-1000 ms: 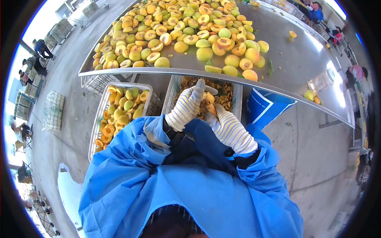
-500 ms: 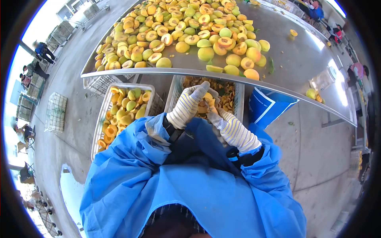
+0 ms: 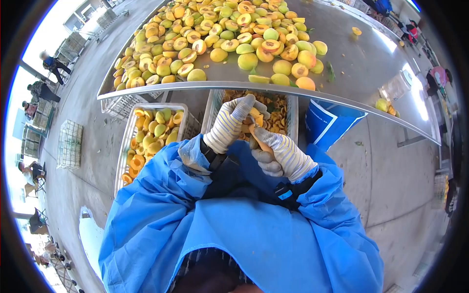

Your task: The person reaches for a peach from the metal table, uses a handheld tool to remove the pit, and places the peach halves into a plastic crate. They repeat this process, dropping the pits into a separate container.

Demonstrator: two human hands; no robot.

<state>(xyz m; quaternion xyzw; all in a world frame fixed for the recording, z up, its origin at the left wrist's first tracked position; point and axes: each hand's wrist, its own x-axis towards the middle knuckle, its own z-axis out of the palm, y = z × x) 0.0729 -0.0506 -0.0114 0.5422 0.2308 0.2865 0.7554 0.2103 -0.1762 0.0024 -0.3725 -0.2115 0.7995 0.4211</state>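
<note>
In front of my chest, my left hand (image 3: 228, 123), in a striped knit glove, is closed on a yellow peach piece (image 3: 256, 116) held between thumb and fingers. My right hand (image 3: 287, 155), gloved the same way, is just below and to the right. Its fingers are wrapped round an elongated orange-tan thing (image 3: 260, 138) whose kind I cannot tell; its upper end comes right up by the peach piece. Both hands are over a crate (image 3: 207, 116) of brownish-orange peels and scraps (image 3: 277, 117).
A steel table (image 3: 354, 63) ahead bears a heap of peach halves (image 3: 205, 41); its front edge runs just beyond my hands. To the left stands a crate (image 3: 183, 111) of peach halves, to the right a blue bag (image 3: 326, 124). Other people are farther off on both sides.
My right hand has turned and drawn slightly down from the left, baring more of the orange-tan thing. My left hand has stayed nearly in place. The view has shifted slightly.
</note>
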